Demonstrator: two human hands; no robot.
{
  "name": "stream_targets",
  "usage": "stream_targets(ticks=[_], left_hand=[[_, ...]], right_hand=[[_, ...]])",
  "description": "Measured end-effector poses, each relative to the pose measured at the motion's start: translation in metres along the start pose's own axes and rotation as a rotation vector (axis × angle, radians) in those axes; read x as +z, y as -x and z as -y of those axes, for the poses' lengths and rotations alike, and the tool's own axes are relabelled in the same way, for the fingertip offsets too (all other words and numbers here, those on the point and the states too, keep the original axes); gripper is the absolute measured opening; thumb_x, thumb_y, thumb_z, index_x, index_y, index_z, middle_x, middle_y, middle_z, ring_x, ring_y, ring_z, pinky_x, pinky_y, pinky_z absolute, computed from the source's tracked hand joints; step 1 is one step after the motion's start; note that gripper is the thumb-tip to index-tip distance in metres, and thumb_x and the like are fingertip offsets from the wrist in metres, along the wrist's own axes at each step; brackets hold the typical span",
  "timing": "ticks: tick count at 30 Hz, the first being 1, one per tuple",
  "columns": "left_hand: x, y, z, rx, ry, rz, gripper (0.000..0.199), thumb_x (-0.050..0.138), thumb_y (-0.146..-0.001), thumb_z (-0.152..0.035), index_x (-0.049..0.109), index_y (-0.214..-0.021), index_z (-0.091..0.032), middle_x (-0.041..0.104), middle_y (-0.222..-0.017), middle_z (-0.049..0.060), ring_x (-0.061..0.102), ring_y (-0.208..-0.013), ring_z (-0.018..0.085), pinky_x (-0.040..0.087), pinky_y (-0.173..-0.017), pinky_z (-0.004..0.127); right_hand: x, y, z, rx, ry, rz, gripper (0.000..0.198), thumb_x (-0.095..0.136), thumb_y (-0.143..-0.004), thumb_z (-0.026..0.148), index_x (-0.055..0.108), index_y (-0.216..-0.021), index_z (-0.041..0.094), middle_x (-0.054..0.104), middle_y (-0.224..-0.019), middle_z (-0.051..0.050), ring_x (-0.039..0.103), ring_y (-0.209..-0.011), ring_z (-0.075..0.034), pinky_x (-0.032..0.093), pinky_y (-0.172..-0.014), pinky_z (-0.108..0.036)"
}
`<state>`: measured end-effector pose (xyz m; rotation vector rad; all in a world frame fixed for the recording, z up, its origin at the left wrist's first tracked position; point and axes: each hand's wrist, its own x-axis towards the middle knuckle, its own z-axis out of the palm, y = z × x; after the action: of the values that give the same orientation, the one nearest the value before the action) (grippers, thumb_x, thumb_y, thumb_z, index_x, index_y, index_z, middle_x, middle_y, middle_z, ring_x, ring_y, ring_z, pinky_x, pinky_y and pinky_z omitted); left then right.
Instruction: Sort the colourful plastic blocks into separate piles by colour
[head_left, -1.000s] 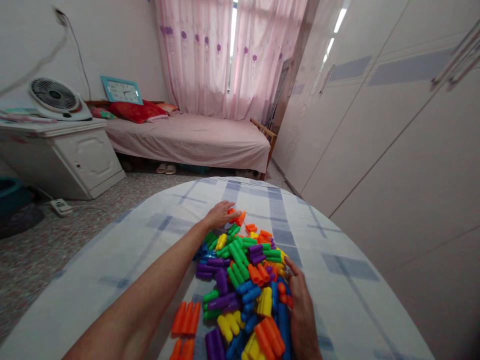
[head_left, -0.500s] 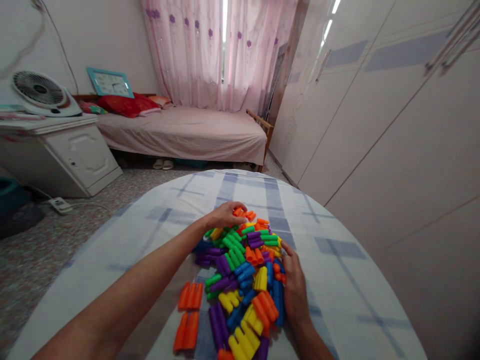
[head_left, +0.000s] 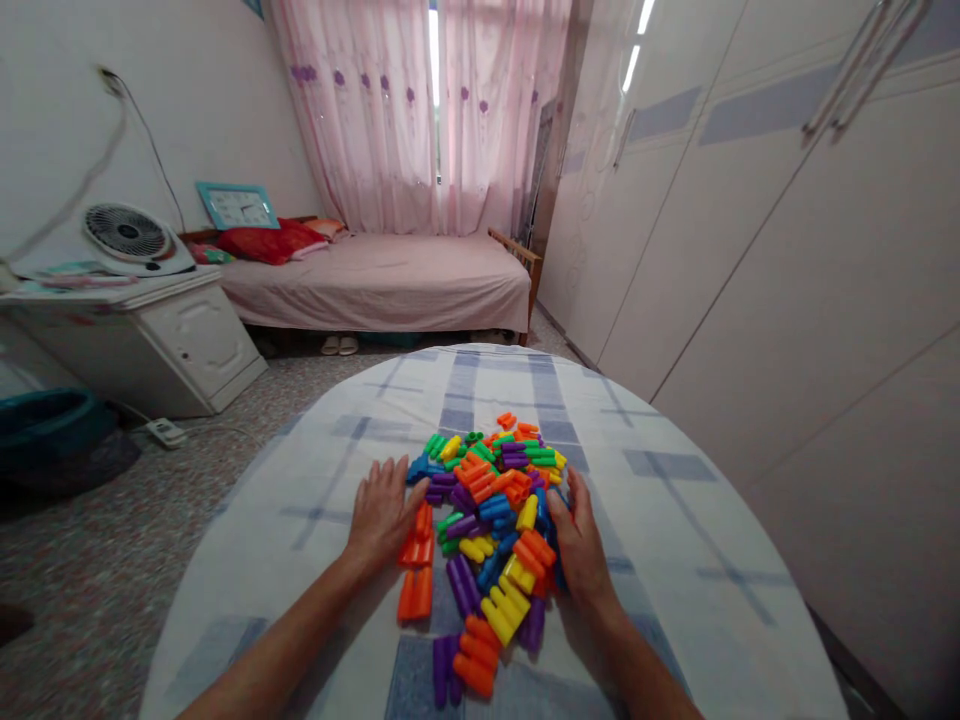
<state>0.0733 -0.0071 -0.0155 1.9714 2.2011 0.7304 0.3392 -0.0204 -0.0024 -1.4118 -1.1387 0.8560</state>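
A heap of plastic toy blocks shaped like joined tubes, in orange, yellow, green, blue and purple, lies on the cloth-covered table. My left hand (head_left: 381, 508) is at the heap's left side, fingers spread, its thumb near purple blocks (head_left: 444, 490). Just beside that hand are orange blocks (head_left: 415, 596), one partly behind it. My right hand (head_left: 583, 538) rests along the right edge with fingers apart, against blue blocks it partly hides. Orange blocks (head_left: 478, 474) sit on top in the middle. Yellow blocks (head_left: 505, 608) and a purple block (head_left: 447, 672) lie at the near end.
The round table has a white and blue checked cloth (head_left: 315, 500). Beyond it stands a bed (head_left: 390, 275). On the left a fan (head_left: 131, 235) tops a white cabinet (head_left: 199, 340), with a dark bin (head_left: 52, 420) beside it. Wardrobe doors (head_left: 720, 290) line the right.
My left hand has come back from the far end to the heap's left side. Orange blocks now lie on the middle of the heap. My right hand stays at the right edge.
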Motion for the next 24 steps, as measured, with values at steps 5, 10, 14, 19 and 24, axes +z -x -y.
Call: stream_targets(ticks=[5, 10, 14, 19, 24], left_hand=[[0.016, 0.003, -0.036, -0.014, 0.581, 0.063, 0.057, 0.040, -0.089, -0.045, 0.038, -0.138, -0.017, 0.044, -0.141, 0.013, 0.039, -0.132, 0.023, 0.027, -0.111, 0.042], [0.013, 0.003, -0.074, 0.023, 0.833, -0.005, 0.050, 0.049, -0.086, -0.041, 0.048, -0.130, -0.017, 0.049, -0.134, 0.011, 0.042, -0.128, 0.021, 0.028, -0.111, 0.040], [0.001, 0.008, -0.093, 0.154, 0.818, -0.019, 0.038, 0.052, -0.086, -0.034, 0.056, -0.121, -0.021, 0.047, -0.136, 0.009, 0.039, -0.130, 0.022, 0.026, -0.112, 0.043], [-0.016, 0.008, -0.119, 0.389, 0.828, 0.093, 0.034, 0.050, -0.087, -0.025, 0.058, -0.120, -0.020, 0.051, -0.133, 0.009, 0.045, -0.126, 0.020, 0.032, -0.110, 0.042], [-0.032, 0.017, -0.112, 0.559, 0.746, 0.174, 0.031, 0.046, -0.091, -0.033, 0.062, -0.114, -0.021, 0.055, -0.130, 0.009, 0.049, -0.123, 0.020, 0.038, -0.106, 0.039]], right_hand=[[0.021, 0.006, 0.004, -0.081, 0.034, 0.018, 0.061, 0.053, -0.078, 0.051, 0.048, -0.132, 0.022, 0.047, -0.138, -0.009, 0.040, -0.129, -0.026, 0.027, -0.110, -0.045], [0.035, 0.000, 0.006, -0.092, -0.060, 0.048, 0.053, 0.054, -0.080, 0.047, 0.054, -0.126, 0.021, 0.055, -0.131, -0.007, 0.047, -0.123, -0.023, 0.031, -0.108, -0.040], [0.037, -0.006, 0.011, -0.035, -0.183, 0.093, 0.050, 0.052, -0.081, 0.049, 0.056, -0.124, 0.023, 0.057, -0.129, -0.004, 0.048, -0.121, -0.023, 0.032, -0.107, -0.040], [0.029, -0.017, 0.017, -0.025, -0.339, 0.148, 0.044, 0.051, -0.082, 0.048, 0.064, -0.114, 0.022, 0.062, -0.124, -0.004, 0.053, -0.118, -0.023, 0.036, -0.105, -0.041], [0.004, -0.017, 0.022, -0.060, -0.259, 0.236, 0.042, 0.052, -0.081, 0.044, 0.064, -0.115, 0.022, 0.063, -0.122, -0.005, 0.055, -0.116, -0.023, 0.036, -0.105, -0.044]])
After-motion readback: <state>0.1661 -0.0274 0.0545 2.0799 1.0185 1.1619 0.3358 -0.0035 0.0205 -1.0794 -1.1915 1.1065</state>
